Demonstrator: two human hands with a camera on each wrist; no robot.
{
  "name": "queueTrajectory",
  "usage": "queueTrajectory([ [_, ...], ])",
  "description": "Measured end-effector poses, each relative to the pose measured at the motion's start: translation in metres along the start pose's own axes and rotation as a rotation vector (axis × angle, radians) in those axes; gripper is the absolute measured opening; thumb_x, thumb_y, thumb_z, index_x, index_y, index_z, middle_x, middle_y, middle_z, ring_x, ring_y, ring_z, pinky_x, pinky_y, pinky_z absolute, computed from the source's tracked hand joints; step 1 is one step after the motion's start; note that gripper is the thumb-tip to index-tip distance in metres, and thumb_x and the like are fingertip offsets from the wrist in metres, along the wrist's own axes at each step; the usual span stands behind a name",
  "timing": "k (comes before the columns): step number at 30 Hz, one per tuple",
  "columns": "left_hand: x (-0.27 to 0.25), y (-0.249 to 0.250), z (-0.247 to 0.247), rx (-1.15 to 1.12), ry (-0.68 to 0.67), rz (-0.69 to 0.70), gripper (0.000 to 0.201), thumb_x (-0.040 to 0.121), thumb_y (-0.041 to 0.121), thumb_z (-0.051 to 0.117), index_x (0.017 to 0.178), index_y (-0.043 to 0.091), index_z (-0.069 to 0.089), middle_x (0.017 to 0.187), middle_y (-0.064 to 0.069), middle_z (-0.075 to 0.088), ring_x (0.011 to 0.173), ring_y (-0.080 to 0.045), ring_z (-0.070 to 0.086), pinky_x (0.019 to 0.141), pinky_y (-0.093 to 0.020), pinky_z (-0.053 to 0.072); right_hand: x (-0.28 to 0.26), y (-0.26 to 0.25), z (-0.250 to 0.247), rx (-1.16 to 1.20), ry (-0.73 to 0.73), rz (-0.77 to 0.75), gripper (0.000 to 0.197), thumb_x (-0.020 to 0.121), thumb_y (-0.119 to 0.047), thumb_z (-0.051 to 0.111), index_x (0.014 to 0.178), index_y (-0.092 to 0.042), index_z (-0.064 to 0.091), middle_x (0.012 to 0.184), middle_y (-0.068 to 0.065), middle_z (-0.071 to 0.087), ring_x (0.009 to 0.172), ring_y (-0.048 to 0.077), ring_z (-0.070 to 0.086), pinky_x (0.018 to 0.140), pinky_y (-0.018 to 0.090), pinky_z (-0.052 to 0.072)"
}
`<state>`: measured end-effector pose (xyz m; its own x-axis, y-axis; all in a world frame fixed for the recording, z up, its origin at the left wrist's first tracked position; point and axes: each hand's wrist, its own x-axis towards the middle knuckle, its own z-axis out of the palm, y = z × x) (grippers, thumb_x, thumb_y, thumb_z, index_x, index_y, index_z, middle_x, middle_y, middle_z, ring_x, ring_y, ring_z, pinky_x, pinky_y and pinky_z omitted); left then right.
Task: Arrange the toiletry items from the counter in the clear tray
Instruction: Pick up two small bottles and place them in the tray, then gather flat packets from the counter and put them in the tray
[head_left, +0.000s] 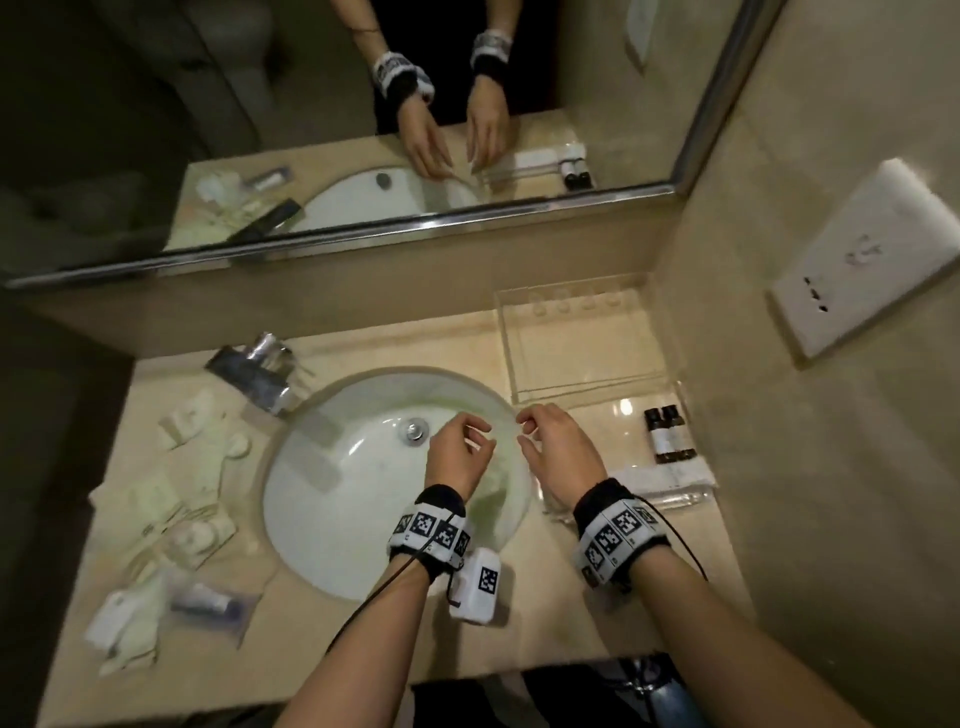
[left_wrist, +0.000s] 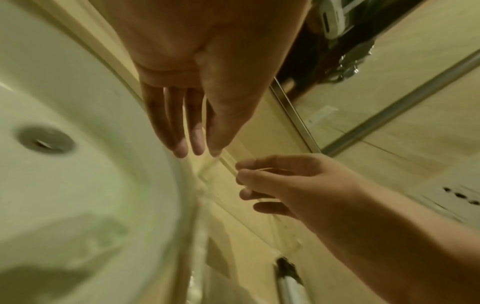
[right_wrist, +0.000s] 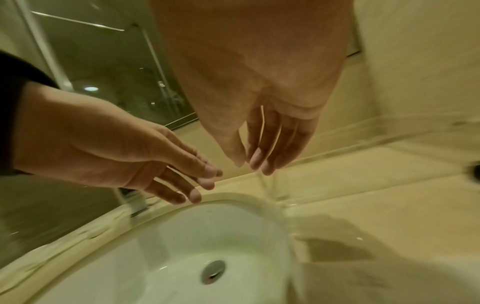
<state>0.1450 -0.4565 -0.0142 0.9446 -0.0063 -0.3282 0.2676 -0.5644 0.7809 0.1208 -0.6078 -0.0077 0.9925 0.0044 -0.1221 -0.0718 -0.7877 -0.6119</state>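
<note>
Beige stone counter (head_left: 519, 639) surrounds an oval white sink (head_left: 332, 499), with a mirror (head_left: 311, 104) at 12 o'clock. At 2 o'clock of the basin stands the clear tray (head_left: 587, 343), its floor bare; a second clear piece seems to extend toward 3 o'clock, its edges too faint to trace. Two small dark bottles (head_left: 669, 434) and a folded white cloth (head_left: 670, 478) lie at 3 o'clock; pale sachets and packets (head_left: 171, 499) lie scattered at 9 o'clock, well apart from the tray. The left hand (head_left: 457, 454) and right hand (head_left: 558, 447) hover over the basin's 3 o'clock rim, fingers loosely bent; whether they pinch a thin transparent edge cannot be told. Judged stage: tray being positioned, filling not begun. Next move calls for reaching the bottles or sachets and setting them inside.
</note>
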Motion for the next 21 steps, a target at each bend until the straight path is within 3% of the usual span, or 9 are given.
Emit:
queueTrajectory([
  [6, -0.033, -0.08, -0.12, 0.077, 0.222, -0.17, 0.011, 0.081, 0.014, 0.065, 0.09, 0.018, 0.063, 0.077, 0.004, 0.064, 0.065, -0.013, 0.058, 0.072, -0.033, 0.053, 0.018, -0.109, 0.072, -0.052, -0.194, -0.249, 0.023, 0.091, -0.016, 0.059, 0.114, -0.015, 0.061, 0.105, 0.0, 0.063, 0.097, 0.018, 0.059, 0.081, 0.03, 0.047],
  [9, -0.051, -0.12, -0.169, 0.107, 0.291, -0.251, 0.012, 0.081, 0.014, 0.066, 0.092, 0.019, 0.063, 0.078, 0.004, 0.064, 0.072, -0.015, 0.061, 0.071, -0.028, 0.05, 0.019, -0.16, 0.109, -0.061, -0.268, -0.358, 0.022, 0.092, -0.015, 0.059, 0.114, -0.014, 0.061, 0.105, 0.002, 0.063, 0.098, 0.02, 0.059, 0.08, 0.031, 0.047],
  [16, -0.086, -0.199, -0.257, 0.067, 0.417, -0.439, 0.014, 0.081, 0.011, 0.061, 0.091, 0.021, 0.061, 0.084, 0.004, 0.066, 0.083, -0.018, 0.063, 0.08, -0.033, 0.053, 0.017, -0.255, 0.191, -0.129, -0.412, -0.51, 0.023, 0.092, -0.017, 0.057, 0.114, -0.014, 0.06, 0.106, 0.004, 0.063, 0.097, 0.023, 0.059, 0.082, 0.035, 0.047],
  [21, -0.099, -0.248, -0.3, 0.045, 0.444, -0.525, 0.013, 0.082, 0.012, 0.064, 0.091, 0.02, 0.059, 0.086, 0.003, 0.062, 0.087, -0.019, 0.062, 0.081, -0.03, 0.051, 0.016, -0.294, 0.237, -0.168, -0.496, -0.522, 0.024, 0.091, -0.016, 0.059, 0.115, -0.016, 0.06, 0.108, 0.004, 0.062, 0.096, 0.023, 0.06, 0.081, 0.034, 0.05],
])
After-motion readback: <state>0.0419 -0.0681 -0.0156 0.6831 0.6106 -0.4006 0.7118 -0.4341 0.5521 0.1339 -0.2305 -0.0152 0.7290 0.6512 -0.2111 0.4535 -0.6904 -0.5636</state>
